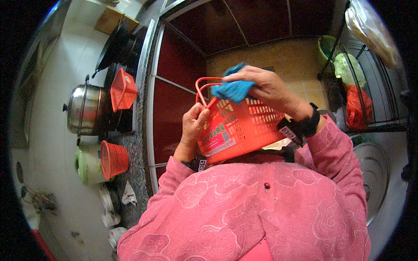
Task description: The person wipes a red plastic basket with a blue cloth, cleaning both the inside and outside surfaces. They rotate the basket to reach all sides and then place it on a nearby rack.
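Note:
A red plastic basket [243, 133] with slotted walls and looped handles is held tilted in front of my chest. Its side bears a printed label [218, 140]. My left hand [195, 123] grips the rim near the base of the handles, thumb uppermost. In my right hand [266, 84] is a blue cloth [234, 90], bunched under the fingers and lying against the basket's upper edge. The palm and part of the cloth hide that stretch of rim. Both wrists wear black bands.
On the left, a stone counter [134, 163] bears a steel pot [86, 109], a small red square basket [124, 90], a red round basket [114, 160], a white rag [129, 194] and stacked bowls [110, 219]. A black wire rack [362, 98] with bags stands at right.

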`<control>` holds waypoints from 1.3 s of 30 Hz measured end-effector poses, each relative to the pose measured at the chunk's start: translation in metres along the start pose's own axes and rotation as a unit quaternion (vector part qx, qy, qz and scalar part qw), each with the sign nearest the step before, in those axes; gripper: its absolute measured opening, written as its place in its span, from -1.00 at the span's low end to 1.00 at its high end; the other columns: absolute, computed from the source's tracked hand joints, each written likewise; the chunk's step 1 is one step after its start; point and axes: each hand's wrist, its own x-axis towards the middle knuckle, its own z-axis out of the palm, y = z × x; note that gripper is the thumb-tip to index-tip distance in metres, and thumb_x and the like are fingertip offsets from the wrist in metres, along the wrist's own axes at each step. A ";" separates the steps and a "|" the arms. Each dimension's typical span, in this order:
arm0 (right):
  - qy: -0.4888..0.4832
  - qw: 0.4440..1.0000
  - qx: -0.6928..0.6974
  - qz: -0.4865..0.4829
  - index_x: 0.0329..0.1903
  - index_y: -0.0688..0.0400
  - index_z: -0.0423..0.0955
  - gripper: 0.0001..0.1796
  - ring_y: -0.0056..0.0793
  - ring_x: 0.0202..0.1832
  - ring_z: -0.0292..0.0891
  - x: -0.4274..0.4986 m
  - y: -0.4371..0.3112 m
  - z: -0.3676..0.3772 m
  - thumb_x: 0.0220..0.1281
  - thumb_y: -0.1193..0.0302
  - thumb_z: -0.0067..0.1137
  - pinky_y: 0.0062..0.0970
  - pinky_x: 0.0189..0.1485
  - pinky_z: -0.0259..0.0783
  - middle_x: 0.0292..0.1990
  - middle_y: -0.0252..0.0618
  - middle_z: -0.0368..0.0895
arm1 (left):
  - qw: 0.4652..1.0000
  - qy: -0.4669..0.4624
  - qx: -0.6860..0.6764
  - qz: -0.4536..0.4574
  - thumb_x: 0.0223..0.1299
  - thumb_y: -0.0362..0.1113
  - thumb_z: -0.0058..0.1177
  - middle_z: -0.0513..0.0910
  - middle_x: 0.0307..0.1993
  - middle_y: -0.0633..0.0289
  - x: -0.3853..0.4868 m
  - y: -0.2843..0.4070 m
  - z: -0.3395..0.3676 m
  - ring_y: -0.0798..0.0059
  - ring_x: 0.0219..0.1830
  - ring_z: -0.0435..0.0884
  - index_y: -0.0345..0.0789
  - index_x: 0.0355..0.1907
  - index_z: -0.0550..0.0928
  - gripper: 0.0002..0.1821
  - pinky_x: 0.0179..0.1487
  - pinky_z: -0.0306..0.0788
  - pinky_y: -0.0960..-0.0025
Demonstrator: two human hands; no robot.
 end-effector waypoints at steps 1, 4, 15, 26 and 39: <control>-0.022 0.999 0.023 0.035 0.21 0.02 0.56 -0.61 -0.26 0.00 0.59 -0.010 0.011 -0.006 0.35 0.43 0.12 -0.39 0.08 0.47 -0.07 -0.15 0.64 | 1.000 0.000 0.010 -0.017 0.39 -0.17 0.18 0.42 -0.54 0.52 -0.004 0.004 -0.001 0.77 -0.46 0.32 -0.27 -0.42 0.49 -0.70 -0.41 0.26 0.56; -0.024 0.978 0.117 0.172 0.28 0.19 0.49 -0.60 -0.45 0.19 0.46 -0.052 0.040 -0.022 0.49 0.33 0.05 -0.45 0.28 0.32 0.14 -0.26 0.58 | 0.998 0.025 0.058 0.008 0.35 -0.18 0.22 0.40 -0.58 0.50 -0.006 0.016 0.005 0.74 -0.52 0.27 -0.31 -0.49 0.44 -0.64 -0.47 0.22 0.52; 0.051 0.938 0.251 0.233 0.37 0.24 0.37 -0.49 -0.41 0.15 0.57 -0.083 -0.023 -0.061 0.57 0.19 -0.05 -0.51 0.19 0.44 0.21 -0.13 0.56 | 0.921 -0.050 0.351 0.163 0.17 0.03 0.31 0.41 -0.58 0.08 0.013 0.075 0.036 0.22 -0.54 0.44 -0.29 -0.51 0.42 -0.52 -0.43 0.37 0.24; -0.037 0.984 -0.169 -0.032 0.06 -0.02 0.60 -0.53 -0.23 0.06 0.53 -0.053 -0.028 0.026 0.01 0.51 0.30 -0.27 0.10 0.42 -0.04 -0.34 0.66 | 0.867 -0.062 0.462 0.174 0.11 0.02 0.28 0.58 -0.50 0.20 0.003 0.055 0.044 0.18 -0.38 0.63 -0.21 -0.41 0.48 -0.62 -0.35 0.48 0.13; 0.073 0.894 0.357 0.259 0.03 0.22 0.56 -0.67 -0.46 0.03 0.58 -0.081 -0.046 -0.030 0.50 0.22 0.06 -0.43 0.15 0.46 -0.04 -0.31 0.66 | 0.867 -0.041 0.414 0.274 0.03 0.01 0.35 0.54 -0.54 0.28 -0.024 0.064 0.030 0.29 -0.45 0.57 -0.21 -0.44 0.50 -0.61 -0.38 0.45 0.26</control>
